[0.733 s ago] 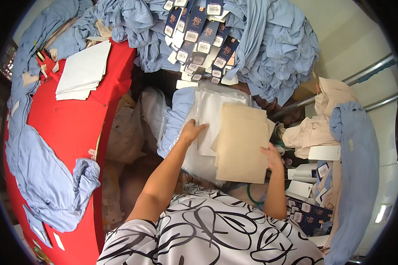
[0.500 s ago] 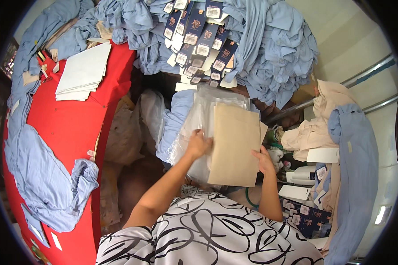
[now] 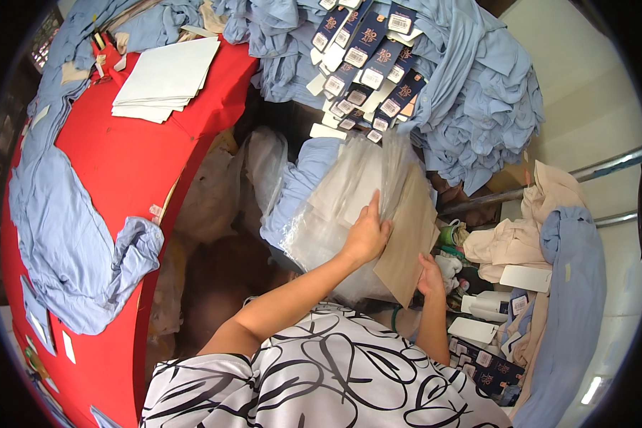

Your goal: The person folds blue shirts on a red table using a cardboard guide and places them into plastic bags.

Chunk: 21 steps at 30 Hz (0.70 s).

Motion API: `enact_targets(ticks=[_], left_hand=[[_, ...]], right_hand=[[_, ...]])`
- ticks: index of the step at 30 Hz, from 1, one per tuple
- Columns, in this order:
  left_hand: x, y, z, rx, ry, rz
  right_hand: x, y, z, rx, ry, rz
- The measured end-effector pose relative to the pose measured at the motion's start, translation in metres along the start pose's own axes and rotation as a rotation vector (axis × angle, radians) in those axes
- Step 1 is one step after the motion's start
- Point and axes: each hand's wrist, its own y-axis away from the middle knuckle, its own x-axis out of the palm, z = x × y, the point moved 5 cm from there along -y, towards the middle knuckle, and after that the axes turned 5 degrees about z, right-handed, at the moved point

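Observation:
Across my lap lies a stack of clear plastic bags (image 3: 328,203) on folded light-blue cloth. My left hand (image 3: 369,234) grips the loose edge of a bag, its index finger reaching up along the plastic. That edge stands up in folds and covers part of a brown cardboard sheet (image 3: 408,239). Closed on the sheet's lower right edge is my right hand (image 3: 429,277); the board hides some of its fingertips. The sheet is tilted, its left side under the plastic.
At left, a red-covered table (image 3: 85,171) carries white cards (image 3: 167,78) and a blue garment (image 3: 71,250). Blue garments with navy tags (image 3: 371,43) are heaped ahead. To the right are beige cloth (image 3: 506,246), a white bottle (image 3: 488,304) and metal rails (image 3: 606,167).
My left hand has moved right, bringing the plastic edge over the cardboard sheet. The sheet has turned and is now partly covered. My view has shifted a little.

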Motion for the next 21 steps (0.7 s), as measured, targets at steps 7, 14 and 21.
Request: enact_targets(ticks=[7, 14, 21], left_hand=[[0.006, -0.03, 0.035, -0.459, 0.762, 0.673], [-0.016, -0.007, 0.049, -0.112, 0.79, 0.686], [-0.099, 0.078, -0.007, 0.103, 0.705, 0.542]], right_hand=[[-0.002, 0.011, 0.016, -0.337, 0.363, -0.05], [0.019, 0.061, 0.033, -0.354, 0.023, 0.133], [0.092, 0.097, 0.095, -0.576, 0.07, 0.442]])
